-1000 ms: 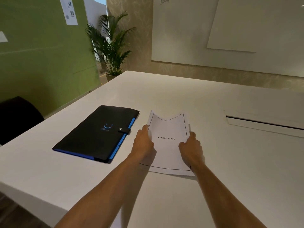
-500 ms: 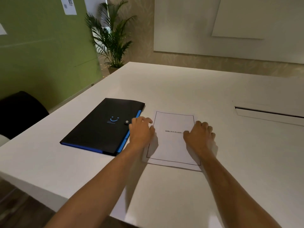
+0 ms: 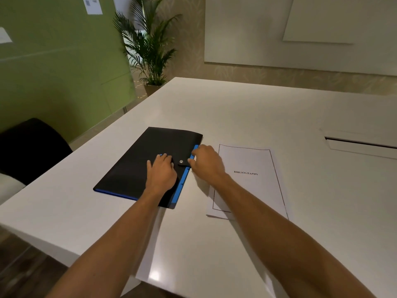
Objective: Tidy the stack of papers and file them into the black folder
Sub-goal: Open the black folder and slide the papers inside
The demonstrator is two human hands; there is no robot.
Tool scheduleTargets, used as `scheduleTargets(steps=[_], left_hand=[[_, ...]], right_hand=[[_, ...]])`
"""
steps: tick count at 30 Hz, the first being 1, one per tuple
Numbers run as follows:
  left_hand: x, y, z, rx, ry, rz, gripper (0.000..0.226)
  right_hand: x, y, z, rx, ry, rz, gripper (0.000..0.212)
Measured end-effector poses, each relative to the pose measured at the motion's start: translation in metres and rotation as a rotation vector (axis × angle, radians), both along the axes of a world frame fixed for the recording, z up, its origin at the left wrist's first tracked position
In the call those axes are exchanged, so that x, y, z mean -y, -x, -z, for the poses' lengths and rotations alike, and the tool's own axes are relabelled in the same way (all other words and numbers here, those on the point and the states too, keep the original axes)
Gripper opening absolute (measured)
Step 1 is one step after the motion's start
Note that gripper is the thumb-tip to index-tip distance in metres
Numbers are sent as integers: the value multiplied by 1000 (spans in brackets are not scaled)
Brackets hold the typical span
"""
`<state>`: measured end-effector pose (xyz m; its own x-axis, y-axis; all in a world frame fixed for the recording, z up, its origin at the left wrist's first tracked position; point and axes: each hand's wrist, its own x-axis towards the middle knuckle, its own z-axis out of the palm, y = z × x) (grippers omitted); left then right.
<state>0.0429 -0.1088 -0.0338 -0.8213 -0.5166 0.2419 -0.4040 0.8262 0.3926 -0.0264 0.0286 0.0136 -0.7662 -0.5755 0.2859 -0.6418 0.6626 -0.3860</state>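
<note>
A black folder with blue edging lies shut on the white table, its snap tab on the right side. My left hand rests flat on its cover, fingers spread, just left of the snap. My right hand is curled at the folder's right edge, fingertips at the snap tab; whether it grips the tab I cannot tell. The stack of papers, squared and lying flat with "BIBLIOGRAPHY" on the top sheet, sits right of the folder under my right forearm.
A black chair stands at the table's left side. A cable slot is cut into the table at the right. A potted palm stands beyond the far left corner, by a green wall.
Both hands have left the papers and moved left onto the folder. The papers, held bowed a second ago, now lie flat on the table.
</note>
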Motion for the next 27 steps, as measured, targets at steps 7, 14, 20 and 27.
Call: scheduleTargets(steps=[7,14,20,27], left_hand=[[1,2,4,16,31,25,41],[1,2,5,48,26,28,45],[3,2,6,85,13,40,51],[3,2,6,110,9,52,59]], right_hand=[[36,5,17,38,-193,24,30],[39,7,20,-146,-384,-92,23],[41,3,16,-271,-451,-164,27],[42,-3,23,-297,-409,-140,54]])
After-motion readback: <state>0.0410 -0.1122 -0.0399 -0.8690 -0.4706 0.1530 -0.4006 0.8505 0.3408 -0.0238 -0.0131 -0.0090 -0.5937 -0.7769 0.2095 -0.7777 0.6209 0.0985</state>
